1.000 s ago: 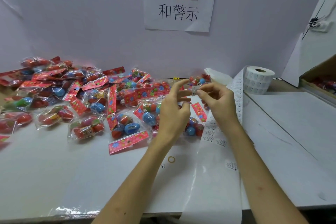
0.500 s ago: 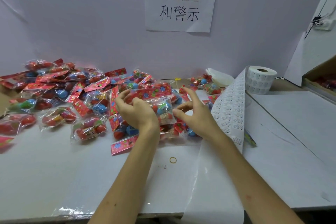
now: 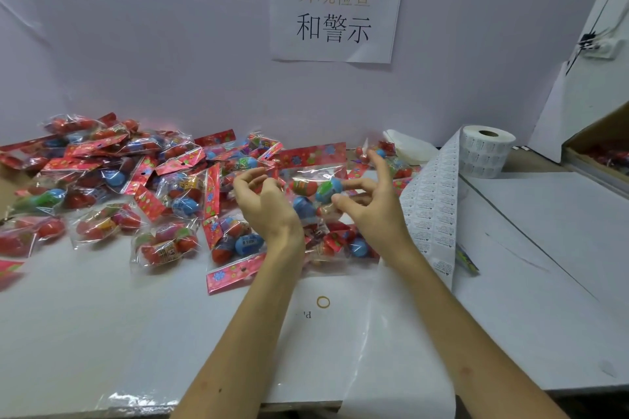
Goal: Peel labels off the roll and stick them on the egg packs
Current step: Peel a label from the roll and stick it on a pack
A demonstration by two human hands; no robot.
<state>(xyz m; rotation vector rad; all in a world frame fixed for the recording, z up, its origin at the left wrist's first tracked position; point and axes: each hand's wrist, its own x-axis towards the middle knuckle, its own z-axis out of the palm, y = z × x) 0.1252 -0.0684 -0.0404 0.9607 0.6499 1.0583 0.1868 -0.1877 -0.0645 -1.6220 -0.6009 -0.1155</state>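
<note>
One clear egg pack (image 3: 315, 177) with a red flowered header and coloured eggs is raised above the pile between my hands. My left hand (image 3: 267, 206) grips its left edge with curled fingers. At the pack's right side my right hand (image 3: 372, 202) pinches it with thumb and middle finger, the index finger pointing up. I cannot see a label on the fingers. The white label roll (image 3: 486, 153) stands at the back right. Its label strip (image 3: 430, 211) runs down past my right wrist to the table's front edge.
Several more egg packs (image 3: 102, 187) lie heaped across the left and middle of the white table (image 3: 85, 333). A rubber band (image 3: 323, 302) lies between my forearms. A cardboard box (image 3: 602, 146) sits at the far right, and a paper sign (image 3: 335, 7) hangs on the wall.
My hands left the label strip, dropped to the pile and took hold of one pack. That pack is now lifted higher and turned header-up between them.
</note>
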